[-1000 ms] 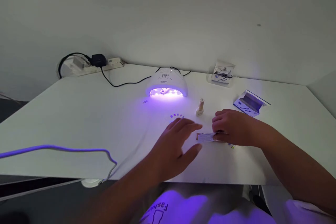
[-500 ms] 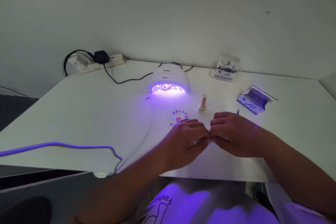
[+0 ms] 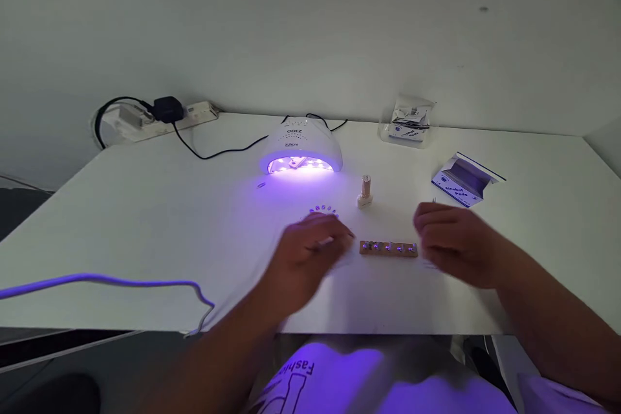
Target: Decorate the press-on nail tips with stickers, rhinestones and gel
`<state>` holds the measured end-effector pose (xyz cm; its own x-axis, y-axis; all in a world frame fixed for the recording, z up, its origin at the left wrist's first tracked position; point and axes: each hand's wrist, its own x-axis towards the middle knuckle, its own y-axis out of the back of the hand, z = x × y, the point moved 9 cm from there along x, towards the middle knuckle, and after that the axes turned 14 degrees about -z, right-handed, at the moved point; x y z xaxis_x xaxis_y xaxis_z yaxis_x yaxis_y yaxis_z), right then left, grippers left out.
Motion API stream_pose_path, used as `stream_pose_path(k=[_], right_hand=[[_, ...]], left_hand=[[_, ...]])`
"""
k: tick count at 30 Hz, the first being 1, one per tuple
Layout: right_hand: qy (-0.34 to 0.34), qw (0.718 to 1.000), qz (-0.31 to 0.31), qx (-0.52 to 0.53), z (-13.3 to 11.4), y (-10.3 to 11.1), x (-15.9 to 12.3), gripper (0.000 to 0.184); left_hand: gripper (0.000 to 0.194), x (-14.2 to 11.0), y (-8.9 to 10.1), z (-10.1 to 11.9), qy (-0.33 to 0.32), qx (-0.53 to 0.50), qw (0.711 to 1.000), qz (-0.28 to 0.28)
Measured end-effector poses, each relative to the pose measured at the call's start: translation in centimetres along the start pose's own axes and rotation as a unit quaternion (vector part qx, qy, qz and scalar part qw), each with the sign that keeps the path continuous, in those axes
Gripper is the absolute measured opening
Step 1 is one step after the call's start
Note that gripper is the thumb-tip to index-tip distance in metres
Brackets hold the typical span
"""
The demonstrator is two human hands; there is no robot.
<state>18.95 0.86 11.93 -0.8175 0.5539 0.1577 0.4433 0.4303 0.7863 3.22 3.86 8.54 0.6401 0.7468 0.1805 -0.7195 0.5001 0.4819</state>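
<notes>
A narrow brown strip (image 3: 388, 250) with a row of small shiny pieces on top lies on the table between my hands. My left hand (image 3: 308, 259) is just off its left end, smeared by motion, with the fingers bent. To the right of the strip is my right hand (image 3: 453, 242), fingers curled and also blurred; whether anything is in them does not show. Behind my left hand, a partly hidden arc of small clear pieces (image 3: 323, 208) shows. A nail polish bottle (image 3: 365, 194) stands upright behind the strip.
A lit nail lamp (image 3: 301, 149) stands at the back, a small clear piece (image 3: 261, 185) beside it. An opened alcohol pad box (image 3: 458, 191) and a clear packet (image 3: 409, 123) are at right. A power strip (image 3: 198, 113) lies back left, a cable (image 3: 97, 279) front left.
My hands have moved apart, left hand to the left and right hand to the right. The brown strip between them is now uncovered. The whole view has shifted slightly.
</notes>
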Motion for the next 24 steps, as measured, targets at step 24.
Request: stream_pose_path(k=[24], right_hand=[[-0.358,0.931,0.044,-0.053,13.3,-0.1,-2.5,0.030]], left_hand=[[0.014,3.4,2.2,-2.5,0.075,-0.064,0.994,0.045]])
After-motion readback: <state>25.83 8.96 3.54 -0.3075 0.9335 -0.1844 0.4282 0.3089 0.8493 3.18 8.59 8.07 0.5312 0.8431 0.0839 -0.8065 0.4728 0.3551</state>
